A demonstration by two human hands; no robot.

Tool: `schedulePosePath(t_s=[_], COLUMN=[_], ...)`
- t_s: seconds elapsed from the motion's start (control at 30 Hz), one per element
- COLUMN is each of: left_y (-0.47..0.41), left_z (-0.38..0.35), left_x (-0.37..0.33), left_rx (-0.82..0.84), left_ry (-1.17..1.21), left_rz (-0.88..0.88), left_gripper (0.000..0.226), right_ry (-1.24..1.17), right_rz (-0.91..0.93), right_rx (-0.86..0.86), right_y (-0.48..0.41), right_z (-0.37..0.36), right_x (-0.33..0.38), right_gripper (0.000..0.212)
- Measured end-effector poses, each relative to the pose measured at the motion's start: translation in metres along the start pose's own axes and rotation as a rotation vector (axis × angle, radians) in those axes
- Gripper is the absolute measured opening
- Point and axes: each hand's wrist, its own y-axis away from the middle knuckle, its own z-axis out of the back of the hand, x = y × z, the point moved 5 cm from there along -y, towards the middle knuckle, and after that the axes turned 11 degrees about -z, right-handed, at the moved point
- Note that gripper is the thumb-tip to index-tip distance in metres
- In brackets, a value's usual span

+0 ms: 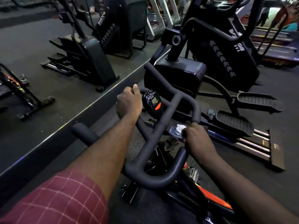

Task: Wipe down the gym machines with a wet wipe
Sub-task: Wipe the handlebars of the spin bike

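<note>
View from the person's head, looking down over a black exercise bike; its small round console (152, 101), with a grey screen and an orange button, sits at the centre of the black padded handlebar (153, 181). Just left of the console, the left hand (128, 102) grasps the handlebar, fingers wrapped over the bar and thumb pointing up; its forearm runs back to a red checked sleeve (56, 199) at the near left. Below and to the right of the console, the right hand (199, 139) is curled beside the right-hand grip of the handlebar and pinches a crumpled white wet wipe (180, 127); the wipe lies against a dark glossy packet (175, 132), and it is not clear whether the hand holds the packet too. Beyond the console stands a black elliptical machine (178, 76); its ribbed foot pedals (233, 123) stretch out to the console's right. Left of the console, a wall mirror (80, 54) reflects more black machines on a dark floor.
</note>
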Motion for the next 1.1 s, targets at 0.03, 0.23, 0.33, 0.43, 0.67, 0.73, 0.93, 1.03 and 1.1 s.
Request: schedulePosePath(t_s=[0.03, 0.23, 0.33, 0.43, 0.67, 0.73, 0.93, 1.03, 1.1], left_y=[0.000, -0.001, -0.005, -0.007, -0.007, -0.007, -0.008, -0.008, -0.007], left_z=[0.000, -0.005, -0.008, -0.005, -0.008, -0.009, -0.007, -0.007, -0.006], left_x=[0.000, 0.004, 0.007, 0.008, 0.019, 0.016, 0.017, 0.017, 0.018], left_rx=[-0.005, -0.021, -0.027, -0.069, -0.164, -0.166, -0.198, -0.204, -0.233], left_ry=[0.002, 0.005, 0.026, 0.087, 0.112, 0.088, 0.064, 0.042, 0.031], left_rz=[-0.003, -0.026, 0.000, 0.072, 0.282, 0.287, 0.266, 0.270, 0.277], left_gripper=[0.047, 0.045, 0.049, 0.056, 0.060, 0.061, 0.054, 0.054, 0.056], right_ry=[-0.008, -0.707, -0.923, -0.887, -0.851, -0.812, -0.871, -0.886, -0.931], right_rz=[0.043, -0.079, 0.009, 0.419, 0.610, 0.716, 0.704, 0.684, 0.541], right_rx=[0.047, -0.105, -0.315, -0.310, -0.310, -0.272, -0.250, -0.236, -0.235], right_y=[-0.002, -0.058, -0.073, -0.071, -0.098, -0.095, -0.105, -0.117, -0.134], right_z=[-0.001, 0.037, 0.066, 0.075, 0.074, 0.067, 0.065, 0.063, 0.061], right_x=[0.004, 0.011, 0.041, 0.085, 0.090, 0.091, 0.089, 0.089, 0.079], right_gripper=[0.005, 0.017, 0.013, 0.014, 0.013, 0.012, 0.012, 0.012, 0.018])
